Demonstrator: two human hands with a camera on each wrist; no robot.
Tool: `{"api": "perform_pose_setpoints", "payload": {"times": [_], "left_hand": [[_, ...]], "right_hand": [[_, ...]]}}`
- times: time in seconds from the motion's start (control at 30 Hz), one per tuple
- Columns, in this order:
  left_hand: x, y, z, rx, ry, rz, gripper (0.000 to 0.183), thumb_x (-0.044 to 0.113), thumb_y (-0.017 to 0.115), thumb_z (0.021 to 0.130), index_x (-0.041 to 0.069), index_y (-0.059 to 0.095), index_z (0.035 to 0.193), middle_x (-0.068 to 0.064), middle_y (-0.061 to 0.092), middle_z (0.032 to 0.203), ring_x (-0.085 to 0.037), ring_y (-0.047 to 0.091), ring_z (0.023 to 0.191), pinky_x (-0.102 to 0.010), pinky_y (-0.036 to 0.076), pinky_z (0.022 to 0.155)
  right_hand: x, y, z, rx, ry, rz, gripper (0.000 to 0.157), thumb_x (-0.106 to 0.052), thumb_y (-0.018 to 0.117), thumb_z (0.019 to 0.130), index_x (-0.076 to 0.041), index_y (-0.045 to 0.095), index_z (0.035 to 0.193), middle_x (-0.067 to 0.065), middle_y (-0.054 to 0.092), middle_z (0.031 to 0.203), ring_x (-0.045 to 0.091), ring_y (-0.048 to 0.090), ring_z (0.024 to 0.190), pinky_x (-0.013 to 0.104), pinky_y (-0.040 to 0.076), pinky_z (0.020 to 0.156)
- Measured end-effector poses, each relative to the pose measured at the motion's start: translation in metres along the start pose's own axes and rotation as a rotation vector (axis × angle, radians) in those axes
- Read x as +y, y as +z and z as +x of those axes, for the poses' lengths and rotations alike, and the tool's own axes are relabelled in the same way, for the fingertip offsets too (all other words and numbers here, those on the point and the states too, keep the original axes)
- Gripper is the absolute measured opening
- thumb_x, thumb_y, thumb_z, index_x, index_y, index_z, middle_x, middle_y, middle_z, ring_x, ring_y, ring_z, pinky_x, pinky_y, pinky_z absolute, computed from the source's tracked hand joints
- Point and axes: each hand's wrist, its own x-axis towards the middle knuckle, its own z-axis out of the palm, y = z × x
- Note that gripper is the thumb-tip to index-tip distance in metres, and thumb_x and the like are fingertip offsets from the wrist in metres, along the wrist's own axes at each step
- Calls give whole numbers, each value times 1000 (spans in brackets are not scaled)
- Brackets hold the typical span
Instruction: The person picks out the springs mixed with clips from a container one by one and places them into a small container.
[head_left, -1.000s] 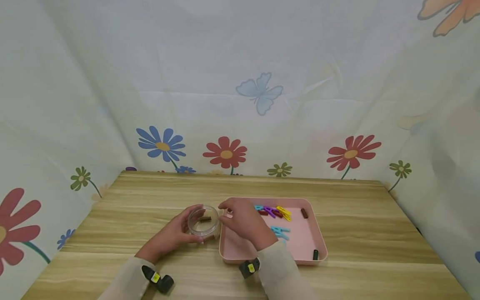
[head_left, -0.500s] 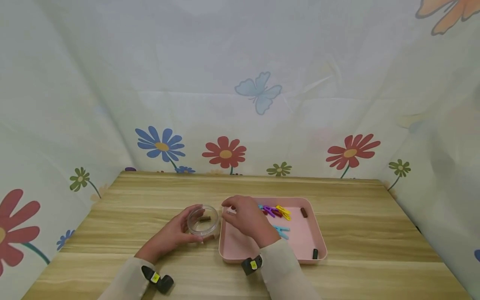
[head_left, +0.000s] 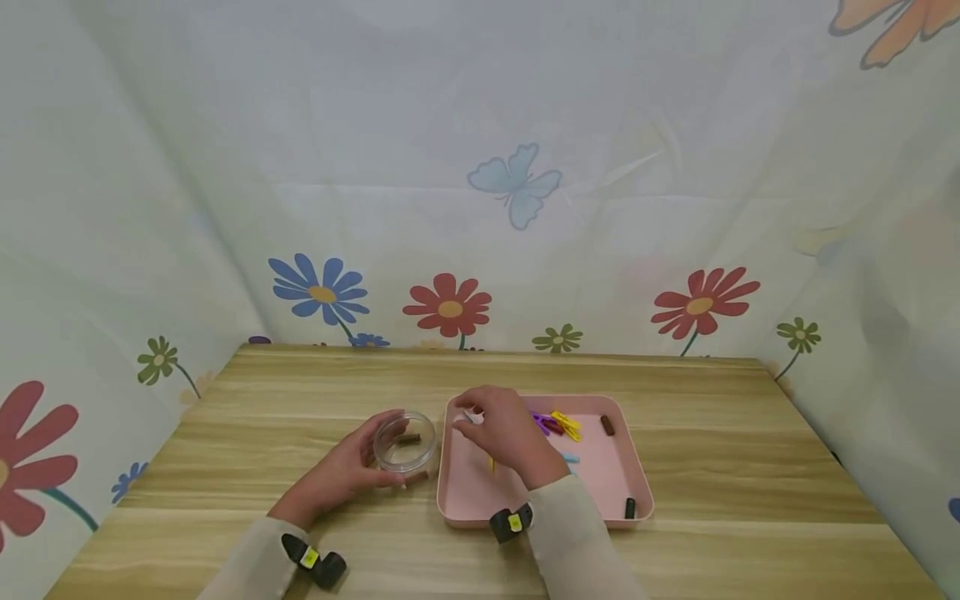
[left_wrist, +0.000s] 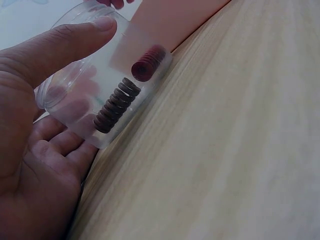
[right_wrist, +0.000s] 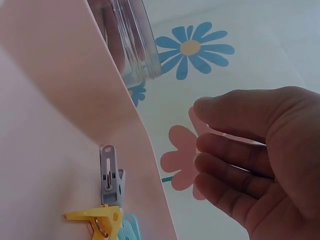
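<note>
There is one pink tray (head_left: pixel 480 502). Left of the tray stands one clear jar (head_left: pixel 406 468) with two springs inside, a red spring (left_wrist: pixel 149 62) and a brown spring (left_wrist: pixel 117 105). Within the tray, three more springs show: a dark red spring (head_left: pixel 553 426), a reddish-brown spring (head_left: pixel 607 426) and a blackish spring (head_left: pixel 630 507). At least five clothespins lie there: two yellow (head_left: pixel 567 425) (head_left: pixel 492 465), one purple (head_left: pixel 539 422), one grey (right_wrist: pixel 110 175), one light blue (head_left: pixel 572 458).

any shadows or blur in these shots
Left wrist: the wooden table looks soft, while the brown spring is crisper; right wrist: the right hand is dim against the brighter backdrop, with shading across the pink tray; head: light looks fairly even, with a pale streak on the backdrop
</note>
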Motion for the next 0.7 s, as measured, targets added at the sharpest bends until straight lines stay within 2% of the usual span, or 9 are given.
{"api": "perform_pose_setpoints", "payload": {"times": [0.17,0.23,0.33,0.53,0.7], "left_hand": [[-1,0,1,-4,-1,-13,92,29,86,71,33,33,145,-4,41,153,-22,31,146,-1,26,101],[-2,0,0,-7,-2,-14,92,29,86,71,33,33,145,-4,40,153,-22,30,146,-5,27,105],[-2,0,0,-9,4,-6,91,27,86,71,33,33,145,-5,40,153,-23,31,146,-6,28,106],[0,-1,0,4,6,28,91,26,86,72,33,33,145,-4,42,153,-22,32,145,-1,26,100],[0,0,-1,6,3,32,91,27,86,71,33,33,146,-4,42,152,-23,32,145,-1,26,100]], "right_hand": [[3,-2,-1,11,27,15,33,-30,68,91,-15,68,120,5,67,119,25,62,106,41,54,89],[5,-2,-2,4,39,36,35,-32,68,90,-14,67,121,6,66,120,27,62,108,42,54,90],[8,-4,-2,3,49,51,36,-33,68,91,-14,67,121,7,66,121,27,61,110,42,54,90],[14,-9,-2,49,56,-7,32,-33,66,92,-15,68,119,3,67,118,25,63,108,40,55,88],[19,-11,-2,51,87,6,29,-28,66,92,-16,68,119,3,67,119,25,63,109,42,54,89]]}}
